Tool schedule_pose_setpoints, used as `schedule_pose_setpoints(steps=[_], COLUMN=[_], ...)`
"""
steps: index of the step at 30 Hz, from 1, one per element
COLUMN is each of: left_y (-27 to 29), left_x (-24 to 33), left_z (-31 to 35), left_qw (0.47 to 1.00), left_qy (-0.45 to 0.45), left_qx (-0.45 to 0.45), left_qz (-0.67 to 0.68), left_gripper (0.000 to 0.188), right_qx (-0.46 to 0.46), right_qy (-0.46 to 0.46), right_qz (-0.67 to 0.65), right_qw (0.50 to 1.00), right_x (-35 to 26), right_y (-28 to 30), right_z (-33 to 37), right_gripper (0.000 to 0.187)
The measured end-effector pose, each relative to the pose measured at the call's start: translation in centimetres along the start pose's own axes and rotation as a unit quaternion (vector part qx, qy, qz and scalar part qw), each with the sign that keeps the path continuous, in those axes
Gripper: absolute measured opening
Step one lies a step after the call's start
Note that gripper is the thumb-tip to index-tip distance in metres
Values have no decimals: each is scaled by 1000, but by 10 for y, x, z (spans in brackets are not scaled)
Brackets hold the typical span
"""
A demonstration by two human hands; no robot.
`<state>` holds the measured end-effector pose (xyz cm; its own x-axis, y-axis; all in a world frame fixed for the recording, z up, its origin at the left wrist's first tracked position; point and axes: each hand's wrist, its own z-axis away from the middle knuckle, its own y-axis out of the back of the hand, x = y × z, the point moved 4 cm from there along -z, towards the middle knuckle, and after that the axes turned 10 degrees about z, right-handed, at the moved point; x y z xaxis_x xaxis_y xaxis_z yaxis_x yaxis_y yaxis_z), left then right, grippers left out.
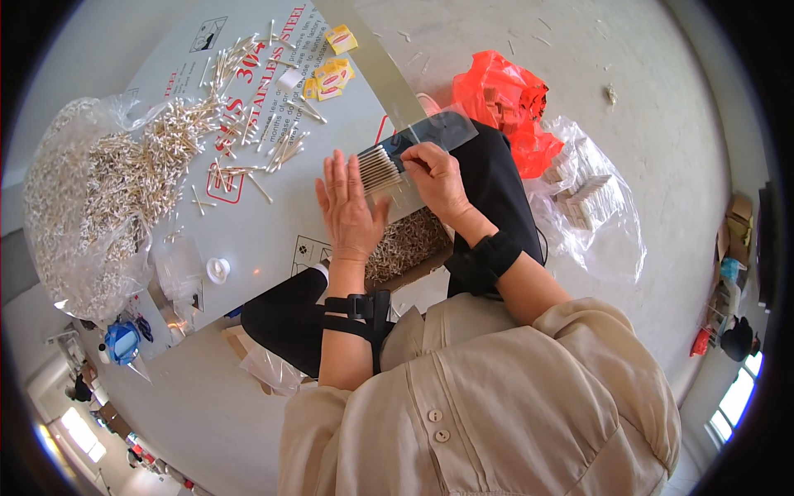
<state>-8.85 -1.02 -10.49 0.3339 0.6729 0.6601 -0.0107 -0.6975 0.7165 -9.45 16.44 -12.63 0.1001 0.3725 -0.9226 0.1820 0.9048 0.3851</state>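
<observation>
A row of cotton swabs [378, 170] lies side by side in or on a clear plastic sleeve [456, 126], over a dark surface by my right thigh. My left hand [349, 211] rests flat at the left side of the row, fingers stretched out. At the row's right end my right hand [438, 178] is closed, thumb and fingertips pinched together. What they pinch is too small to make out. Below both hands is an open cardboard box [423, 271] holding many loose cotton swabs [405, 244], partly hidden by my left wrist.
On the metal-topped table stands a large clear bag of swabs [107, 190], with scattered swabs [240, 124], small yellow packets [333, 77] and a white round cap [218, 270]. A red plastic bag [500, 91] and a clear bag of white bundles [591, 202] lie right of my leg.
</observation>
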Motion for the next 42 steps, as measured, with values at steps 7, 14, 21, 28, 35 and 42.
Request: schedule_pose_setpoints(steps=[7, 14, 21, 28, 35, 42], left_y=[-16, -18, -19, -20, -19, -20], left_x=[1, -1, 0, -1, -2, -1], left_z=[6, 7, 6, 6, 6, 5], left_qw=[984, 984, 985, 986, 986, 986], left_qy=[17, 19, 18, 8, 11, 16], left_qx=[-121, -115, -107, -94, -96, -94], left_qz=[-132, -137, -137, -137, -139, -135], left_gripper=[95, 92, 88, 87, 87, 88], right_qx=[-2, 0, 11, 6, -5, -5], right_qy=[165, 193, 180, 176, 136, 138], right_qz=[192, 237, 211, 230, 239, 262], right_qw=[967, 952, 961, 957, 962, 955], right_x=[-18, -21, -22, -20, -27, -26], right_y=[2, -1, 0, -1, -2, -5], right_z=[5, 8, 10, 8, 6, 5], right_gripper=[4, 4, 3, 8, 19, 20])
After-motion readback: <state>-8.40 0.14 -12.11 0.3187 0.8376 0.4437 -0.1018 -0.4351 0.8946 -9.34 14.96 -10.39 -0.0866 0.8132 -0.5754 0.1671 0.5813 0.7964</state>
